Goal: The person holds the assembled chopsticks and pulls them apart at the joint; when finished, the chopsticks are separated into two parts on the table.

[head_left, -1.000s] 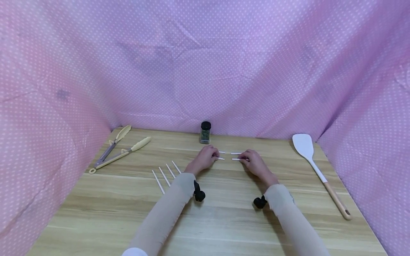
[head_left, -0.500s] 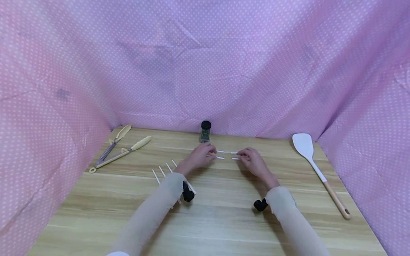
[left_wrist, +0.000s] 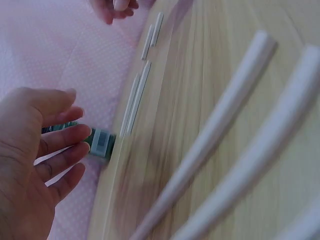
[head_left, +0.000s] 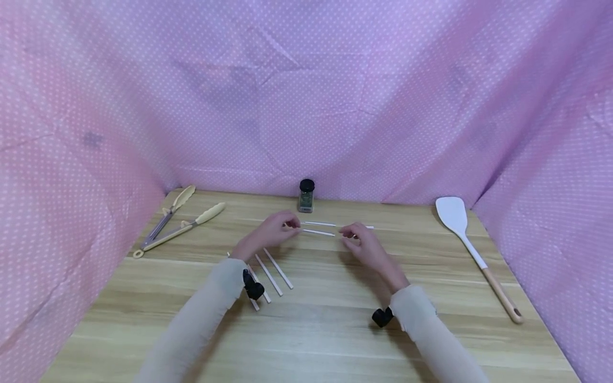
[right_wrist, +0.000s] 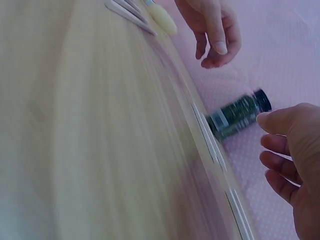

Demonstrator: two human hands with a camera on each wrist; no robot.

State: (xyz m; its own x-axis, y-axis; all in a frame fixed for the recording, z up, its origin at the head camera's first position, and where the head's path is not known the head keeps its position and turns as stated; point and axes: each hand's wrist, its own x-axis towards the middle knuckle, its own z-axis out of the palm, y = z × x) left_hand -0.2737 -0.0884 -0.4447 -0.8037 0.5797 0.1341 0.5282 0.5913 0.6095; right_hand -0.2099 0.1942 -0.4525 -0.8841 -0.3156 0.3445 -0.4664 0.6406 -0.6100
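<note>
Two slim white sticks (head_left: 319, 232) lie nearly parallel on the table, just right of my left hand (head_left: 270, 234). That hand is above the table with fingers loosely bent, and nothing lies between them in the left wrist view. A second pair of white sticks (left_wrist: 153, 36) lies in line beyond the first; in the head view my right hand (head_left: 366, 249) mostly hides it. The right hand hovers with relaxed fingers and holds nothing in the right wrist view. Several more white sticks (head_left: 278, 268) lie slanted side by side near my left forearm, which partly covers them.
A spice jar (head_left: 306, 197) with a black lid stands at the back edge, behind the sticks. Opened tongs (head_left: 179, 229) lie at the left. A white spatula (head_left: 466, 239) with a wooden handle lies along the right side. Pink dotted cloth (head_left: 306, 106) encloses the table.
My left hand has let go of its pair of sticks and moved left. The right hand has released its pair too and shifted slightly left and toward me.
</note>
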